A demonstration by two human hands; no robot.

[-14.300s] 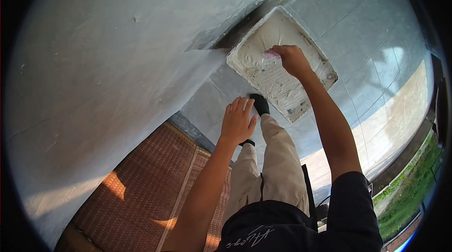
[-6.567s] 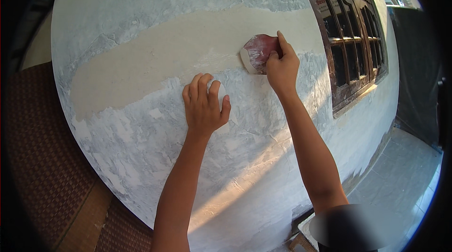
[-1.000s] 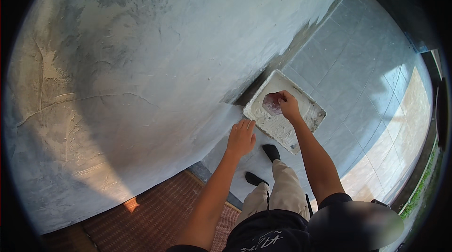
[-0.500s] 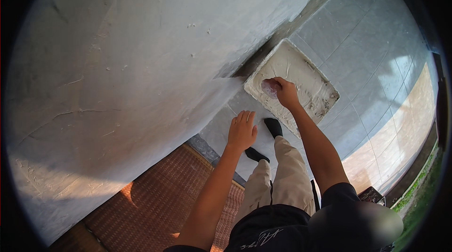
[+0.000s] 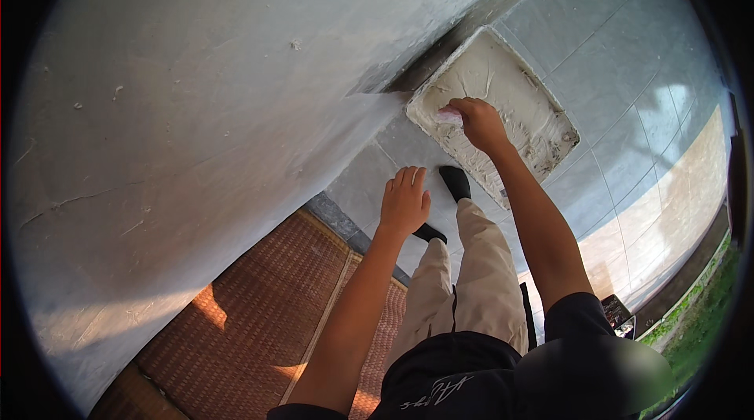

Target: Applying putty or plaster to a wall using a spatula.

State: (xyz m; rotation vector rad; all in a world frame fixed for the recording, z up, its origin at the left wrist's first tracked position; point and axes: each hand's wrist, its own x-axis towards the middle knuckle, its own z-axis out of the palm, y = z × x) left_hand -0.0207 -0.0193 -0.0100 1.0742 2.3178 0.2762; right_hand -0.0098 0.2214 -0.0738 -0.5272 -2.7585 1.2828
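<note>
- Right hand [image 5: 481, 123] grips a pinkish scraper [image 5: 450, 113], mostly hidden beneath the fingers, over the left part of the tray; left hand [image 5: 405, 202] hangs with fingers loosely extended, seemingly empty, near a black-socked foot [image 5: 455, 182].
- Pale paste [image 5: 491, 67] covers much of the tray [image 5: 412, 111], so I'd judge the work unfinished, with plenty left to use.
- Grey wall [image 5: 196, 106] carries stuck crumbs and a thin crack; how much of it is done, I can't tell.
- Tray's raised rim sits close to the wall's foot, tight there; wider room lies rightward, across the tiled floor [image 5: 620, 51].
</note>
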